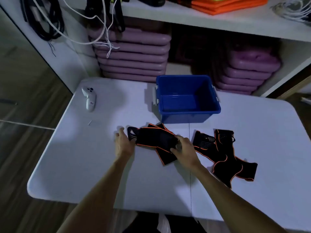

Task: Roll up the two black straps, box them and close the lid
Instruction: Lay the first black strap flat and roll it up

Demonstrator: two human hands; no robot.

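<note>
Head view: strap [156, 137] lengthwise left-right

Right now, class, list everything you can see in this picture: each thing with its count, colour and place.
straps: two, black with orange edging; one under both hands, the other lying to its right
box: one, blue, open, empty, behind the straps
controller: one, white, table's far left
table: one, white
foam pads: two purple stacks under the shelf
shelf: one, white, above the pads
cables: black and white, hanging upper left
orange mats: on the shelf
left hand: on strap's left end
right hand: on strap's right end
</note>
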